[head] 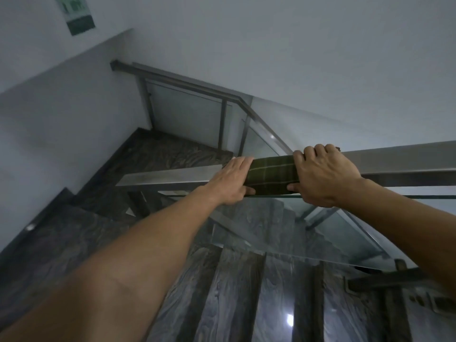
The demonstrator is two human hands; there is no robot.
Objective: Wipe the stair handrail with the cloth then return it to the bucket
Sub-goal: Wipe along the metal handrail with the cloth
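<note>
Now cloth (271, 175) on handrail (167, 177), under both hands' fingers (243, 164).

I see both hands pressing a dark green checked cloth (271, 175) over the steel handrail (167, 175): left hand (234, 182) at the cloth's nine o'clock edge, right hand (325, 174) at three o'clock, fingers curled over. Dark marble stairs (234, 292) lie at six o'clock.

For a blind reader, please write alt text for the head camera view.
Two bare hands, left hand and right hand, press a dark checked cloth around a metal stair handrail. Below are a glass panel and dark stone steps.
</note>
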